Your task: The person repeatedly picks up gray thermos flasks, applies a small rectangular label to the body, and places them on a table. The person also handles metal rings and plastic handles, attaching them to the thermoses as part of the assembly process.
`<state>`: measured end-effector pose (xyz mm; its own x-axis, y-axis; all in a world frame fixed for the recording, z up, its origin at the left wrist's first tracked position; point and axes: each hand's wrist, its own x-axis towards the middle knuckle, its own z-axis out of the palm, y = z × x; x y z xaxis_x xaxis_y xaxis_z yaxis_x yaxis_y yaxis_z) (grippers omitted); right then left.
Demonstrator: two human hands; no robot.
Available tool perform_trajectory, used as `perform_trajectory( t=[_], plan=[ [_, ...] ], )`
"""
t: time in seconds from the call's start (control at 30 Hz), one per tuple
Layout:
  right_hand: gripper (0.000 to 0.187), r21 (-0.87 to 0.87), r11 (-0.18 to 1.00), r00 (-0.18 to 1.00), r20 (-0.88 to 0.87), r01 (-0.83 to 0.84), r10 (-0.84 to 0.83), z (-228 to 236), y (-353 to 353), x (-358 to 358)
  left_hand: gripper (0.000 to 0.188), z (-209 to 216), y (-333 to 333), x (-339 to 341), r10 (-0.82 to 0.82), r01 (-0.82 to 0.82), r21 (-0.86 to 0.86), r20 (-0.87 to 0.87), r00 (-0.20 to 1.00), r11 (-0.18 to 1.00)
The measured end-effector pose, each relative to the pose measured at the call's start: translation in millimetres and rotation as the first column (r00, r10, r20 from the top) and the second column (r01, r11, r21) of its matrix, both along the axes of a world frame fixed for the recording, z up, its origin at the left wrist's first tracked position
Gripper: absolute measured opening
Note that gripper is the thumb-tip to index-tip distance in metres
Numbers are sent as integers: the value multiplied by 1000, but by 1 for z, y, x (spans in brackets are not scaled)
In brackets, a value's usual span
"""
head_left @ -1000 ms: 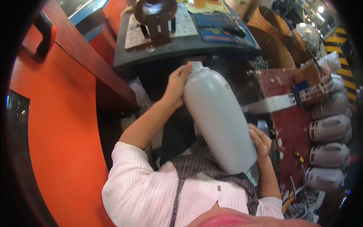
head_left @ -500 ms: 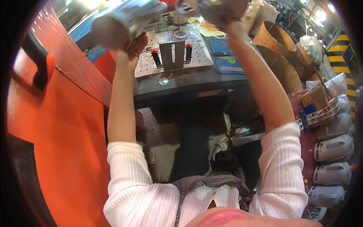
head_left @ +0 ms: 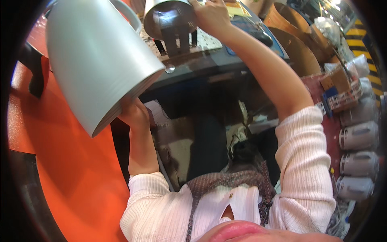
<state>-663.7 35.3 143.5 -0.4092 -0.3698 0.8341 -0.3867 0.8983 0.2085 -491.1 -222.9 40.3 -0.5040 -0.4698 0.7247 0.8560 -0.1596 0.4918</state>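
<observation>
My left hand [head_left: 135,112] holds a large pale grey kettle body [head_left: 96,60] tilted, its wide open end toward me; my fingers are hidden inside that rim. A looped handle [head_left: 131,16] shows on its far side. At the top, my right hand [head_left: 213,19] is closed on the side of a second kettle body [head_left: 159,8], whose open end shows a shiny interior. This second body hangs over or rests on a black upright bracket [head_left: 177,46] on a perforated metal plate [head_left: 207,42]; whether they touch I cannot tell.
A small clear round piece [head_left: 170,69] lies near the dark table's edge. On the right stand cardboard drums [head_left: 290,48], a white wire basket [head_left: 344,103] and several grey kettles [head_left: 358,161]. An orange panel [head_left: 80,169] with a black handle [head_left: 35,70] flanks my left.
The left kettle body has come nearer and lower, its open end now toward me. My right hand has moved left with the other body, bringing it over the black bracket.
</observation>
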Motion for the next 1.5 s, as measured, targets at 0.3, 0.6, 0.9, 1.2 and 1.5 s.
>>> perform_trajectory(
  t=[0.3, 0.6, 0.9, 1.2, 1.5],
  plan=[
    [58, -551, 643, 369, 533, -531, 761, -9, 50, 226, 42, -8, 54, 81, 456, -526, -735, -327, 828, 427],
    [51, -150, 976, 972, 146, -160, 182, -135, 165, 381, 83, -11, 80, 82, -249, 451, -197, 614, 748, 870],
    [26, -746, -86, 508, 528, 660, -681, -126, 275, 793, 75, -48, 255, 8, -367, 834, 7, 900, 235, 551],
    [80, 568, -230, -459, 797, 790, 392, -163, 262, 1021, 74, -21, 291, -8, -385, 904, -62, 891, 241, 423],
    [41, 299, -84, -276, 686, 950, -673, -74, 364, 926, 56, -84, 223, -47, -499, 791, 196, 853, 154, 580]
  ],
)
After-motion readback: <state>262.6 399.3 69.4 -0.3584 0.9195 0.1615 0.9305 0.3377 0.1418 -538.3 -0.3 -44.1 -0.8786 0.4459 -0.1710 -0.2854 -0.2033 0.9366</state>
